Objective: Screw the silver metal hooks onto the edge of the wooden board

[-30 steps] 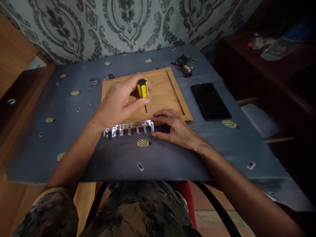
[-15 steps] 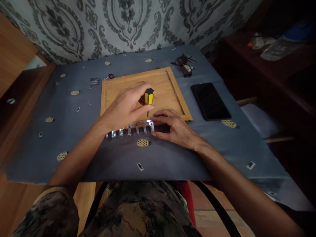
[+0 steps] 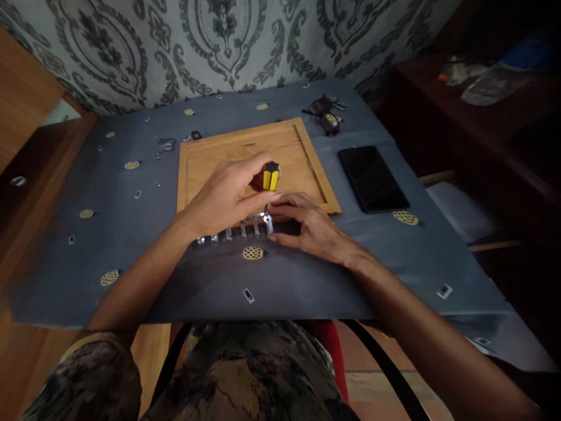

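Blue pineapple-print tablecloth (image 3: 307, 286) under our work: we see a framed wooden board (image 3: 249, 142) centrally. Our left hand (image 3: 219, 196) grasps a yellow-and-black screwdriver (image 3: 270, 177), shaft down; our right hand (image 3: 315, 231) bends its fingers about the right end of a metal strip with hooks (image 3: 269, 224), though we cannot tell if they pinch it. Black phone (image 3: 372, 178), right of the board. Strip, along the board's near edge, with the screwdriver's shaft at its right end. Small metal pieces (image 3: 165, 144), left.
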Demonstrator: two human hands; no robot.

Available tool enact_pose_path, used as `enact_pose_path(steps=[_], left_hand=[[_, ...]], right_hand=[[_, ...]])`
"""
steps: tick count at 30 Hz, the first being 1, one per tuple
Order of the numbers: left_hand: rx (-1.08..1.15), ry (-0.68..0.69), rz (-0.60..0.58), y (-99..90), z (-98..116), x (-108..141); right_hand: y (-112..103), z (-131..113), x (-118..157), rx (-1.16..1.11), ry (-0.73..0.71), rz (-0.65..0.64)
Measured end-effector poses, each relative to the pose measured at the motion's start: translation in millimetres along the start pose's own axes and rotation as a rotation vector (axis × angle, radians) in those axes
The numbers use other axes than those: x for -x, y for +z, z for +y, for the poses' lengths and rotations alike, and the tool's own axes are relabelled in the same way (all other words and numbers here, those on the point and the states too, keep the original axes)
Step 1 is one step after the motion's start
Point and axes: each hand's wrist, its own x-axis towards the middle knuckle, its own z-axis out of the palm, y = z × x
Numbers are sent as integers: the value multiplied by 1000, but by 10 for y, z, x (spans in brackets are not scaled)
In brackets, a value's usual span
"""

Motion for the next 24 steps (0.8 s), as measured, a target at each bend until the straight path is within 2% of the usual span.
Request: enact_pose_path(steps=[18, 24], left_hand=[[52, -15, 35, 34, -8, -2], [-30, 11, 63, 63, 6, -5]], right_hand=[[-7, -1, -4, -6, 8, -6], [-14, -18, -13, -1, 9, -11]])
